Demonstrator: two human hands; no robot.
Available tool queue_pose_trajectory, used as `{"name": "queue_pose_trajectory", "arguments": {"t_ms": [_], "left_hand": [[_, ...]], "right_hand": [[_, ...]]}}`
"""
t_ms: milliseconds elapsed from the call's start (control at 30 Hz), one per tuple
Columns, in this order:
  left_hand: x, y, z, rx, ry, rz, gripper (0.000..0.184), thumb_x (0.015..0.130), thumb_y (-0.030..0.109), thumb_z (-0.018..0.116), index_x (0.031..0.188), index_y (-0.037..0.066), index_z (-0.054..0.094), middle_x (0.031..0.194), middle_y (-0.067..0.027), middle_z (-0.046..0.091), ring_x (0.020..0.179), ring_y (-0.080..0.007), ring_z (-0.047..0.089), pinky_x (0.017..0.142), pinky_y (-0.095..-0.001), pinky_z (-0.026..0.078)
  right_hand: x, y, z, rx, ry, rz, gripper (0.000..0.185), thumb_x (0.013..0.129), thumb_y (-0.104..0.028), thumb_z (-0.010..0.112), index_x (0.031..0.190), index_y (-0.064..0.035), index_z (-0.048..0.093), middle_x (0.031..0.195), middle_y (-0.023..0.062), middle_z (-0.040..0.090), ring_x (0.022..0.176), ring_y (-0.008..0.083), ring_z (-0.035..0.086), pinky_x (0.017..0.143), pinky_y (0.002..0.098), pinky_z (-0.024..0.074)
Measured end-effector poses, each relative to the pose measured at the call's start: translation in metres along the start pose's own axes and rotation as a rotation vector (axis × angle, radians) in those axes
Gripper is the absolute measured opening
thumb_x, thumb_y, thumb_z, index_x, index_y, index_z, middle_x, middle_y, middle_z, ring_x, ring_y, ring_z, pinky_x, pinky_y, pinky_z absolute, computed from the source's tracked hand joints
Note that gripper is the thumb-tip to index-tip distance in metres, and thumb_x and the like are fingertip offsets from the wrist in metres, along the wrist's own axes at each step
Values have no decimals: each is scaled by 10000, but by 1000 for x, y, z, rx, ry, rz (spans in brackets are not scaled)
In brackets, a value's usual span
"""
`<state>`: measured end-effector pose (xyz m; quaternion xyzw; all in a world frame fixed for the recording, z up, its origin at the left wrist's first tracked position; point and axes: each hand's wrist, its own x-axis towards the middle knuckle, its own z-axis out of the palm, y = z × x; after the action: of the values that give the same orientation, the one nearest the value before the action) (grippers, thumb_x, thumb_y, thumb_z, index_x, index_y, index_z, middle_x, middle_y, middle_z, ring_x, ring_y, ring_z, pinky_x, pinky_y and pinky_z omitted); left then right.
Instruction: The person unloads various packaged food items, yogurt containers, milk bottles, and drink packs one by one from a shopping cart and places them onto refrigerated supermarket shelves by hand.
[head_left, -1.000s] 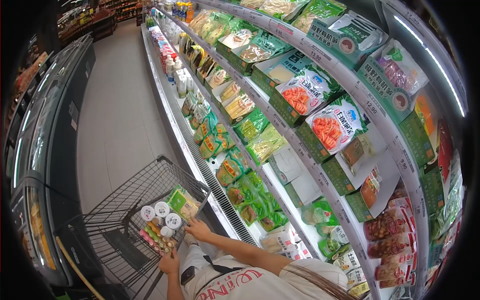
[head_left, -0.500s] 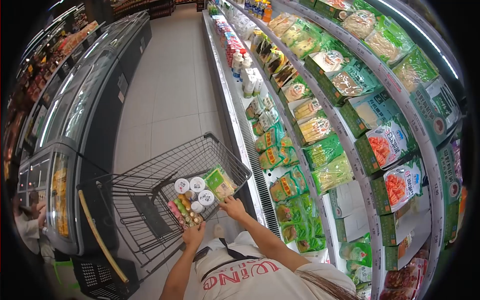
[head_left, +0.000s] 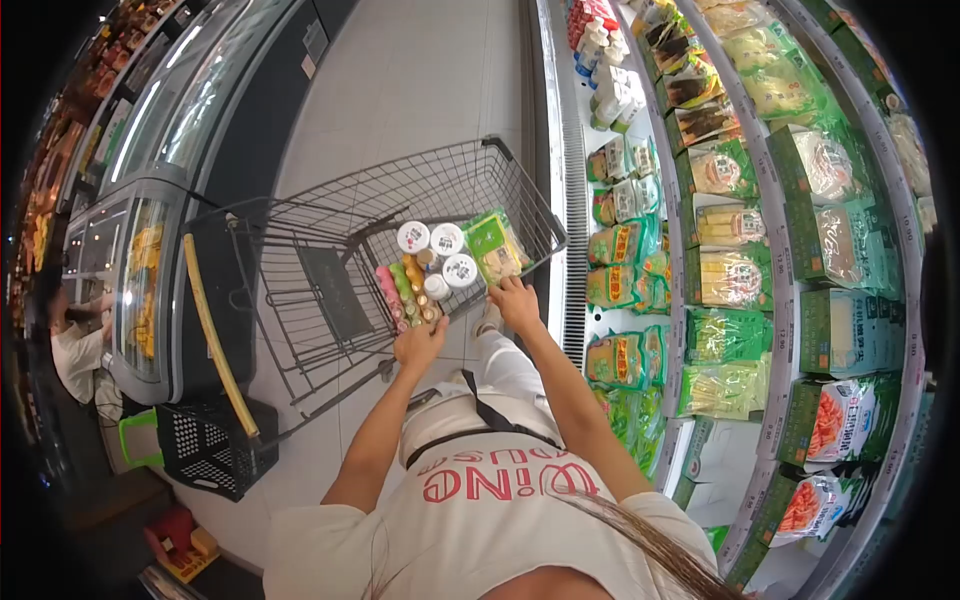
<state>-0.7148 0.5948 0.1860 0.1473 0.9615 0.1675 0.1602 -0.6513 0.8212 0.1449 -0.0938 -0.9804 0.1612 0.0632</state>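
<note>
In the head view, a dark wire shopping cart (head_left: 497, 147) stands sideways before me. My left hand (head_left: 420, 342) is closed on its near side rim, beside a pack of small pink, green and orange bottles (head_left: 408, 285). Farther right along that rim, my right hand (head_left: 514, 300) is closed too, by a green-and-clear food packet (head_left: 497, 245). Several white-lidded jars (head_left: 447, 240) sit between bottles and packet inside the cart. The fingertips are partly hidden. At the cart's left end is a yellowish handle bar (head_left: 215, 335).
Refrigerated shelves of packaged food (head_left: 730, 277) line the right side. Glass-fronted freezer cases (head_left: 150, 260) run along the left. Below the handle hangs or stands a black basket (head_left: 220, 450); which one I cannot tell. Another person (head_left: 80, 350) appears at far left.
The view has tilted down, so cart, hands and shelves appear differently placed. My foot and white trouser leg show farther forward. Both hands stay on the cart rim.
</note>
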Motion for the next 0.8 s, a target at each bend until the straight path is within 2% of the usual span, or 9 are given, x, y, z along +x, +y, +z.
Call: {"name": "queue_pose_trajectory", "arguments": {"t_ms": [33,67,233,367,567,700,767,800], "left_hand": [[15,5,-6,-12,-162,-59,570,847,644,467,775,149,740,711,-159,675,691,-370,657,612,-452,488],[30,7,-7,-52,-197,-85,550,853,622,479,787,140,736,745,-166,679,724,-369,657,632,-452,487],[76,20,-11,-149,-177,-53,501,860,559,523,760,109,722,744,-167,673,760,-374,651,653,-458,487],[111,29,-14,-66,-203,-35,405,876,487,531,865,130,721,782,-180,678,758,-400,643,692,-482,492],[167,48,-9,244,-264,-108,371,873,429,558,926,98,716,907,-165,697,843,-402,652,767,-571,463],[214,71,-4,230,-324,-90,359,863,396,574,970,79,706,952,-173,691,910,-378,648,795,-511,486],[244,99,-15,202,-409,-54,389,858,404,567,990,62,696,960,-179,688,973,-395,630,810,-504,493],[262,97,2,105,-406,-20,340,850,350,586,986,56,691,983,-180,684,968,-389,634,801,-488,499]], "right_hand": [[12,4,-8,-1,-34,-7,186,838,-342,619,893,-164,614,885,35,569,952,233,545,715,436,431],[25,12,-5,-25,-65,-7,182,841,-349,614,883,-171,625,875,35,576,950,233,549,720,434,423],[77,44,4,-43,-126,-74,191,835,-376,614,895,-197,646,861,32,594,932,212,559,720,419,394],[109,60,7,-51,-132,-118,182,833,-378,613,868,-205,654,827,26,608,924,200,555,733,411,380],[153,73,0,-16,-167,-149,217,839,-381,608,838,-169,653,828,28,613,923,197,564,736,389,380],[178,78,3,6,-197,-157,216,837,-383,614,842,-177,676,828,28,630,931,185,566,762,370,377],[194,85,7,65,-221,-200,227,808,-376,652,800,-151,673,787,51,647,884,222,597,754,391,414],[200,88,8,95,-233,-221,236,794,-373,671,779,-137,672,766,62,656,860,240,612,749,402,433]]}}
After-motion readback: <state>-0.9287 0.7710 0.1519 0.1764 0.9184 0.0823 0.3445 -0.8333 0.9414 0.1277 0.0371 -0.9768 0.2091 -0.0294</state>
